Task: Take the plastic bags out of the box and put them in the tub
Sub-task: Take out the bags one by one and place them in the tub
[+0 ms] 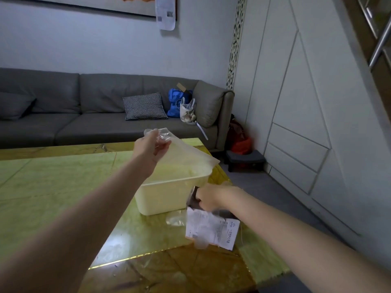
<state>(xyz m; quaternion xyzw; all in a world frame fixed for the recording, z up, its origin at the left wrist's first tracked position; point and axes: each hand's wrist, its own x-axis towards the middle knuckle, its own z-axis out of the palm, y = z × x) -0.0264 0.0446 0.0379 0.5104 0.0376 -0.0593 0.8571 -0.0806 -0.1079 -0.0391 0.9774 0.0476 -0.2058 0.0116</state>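
Observation:
A clear plastic bag (pixel 186 157) hangs over the cream tub (pixel 167 197), held up by its top corner in my left hand (pixel 151 148). The tub stands on the yellow-green table (pixel 53 187). Just right of the tub, near the table's right edge, is the small white and dark box (pixel 211 227). My right hand (pixel 208 195) grips the box's open top. Another clear bag (pixel 175 218) lies flat on the table between tub and box, and a bit of plastic (pixel 201 243) pokes out under the box.
A grey sofa (pixel 95 106) runs behind the table with a checked cushion (pixel 145 106), a blue bag (pixel 175 102) and a white bag. A dark stool (pixel 245 159) with a red bag stands on the floor to the right.

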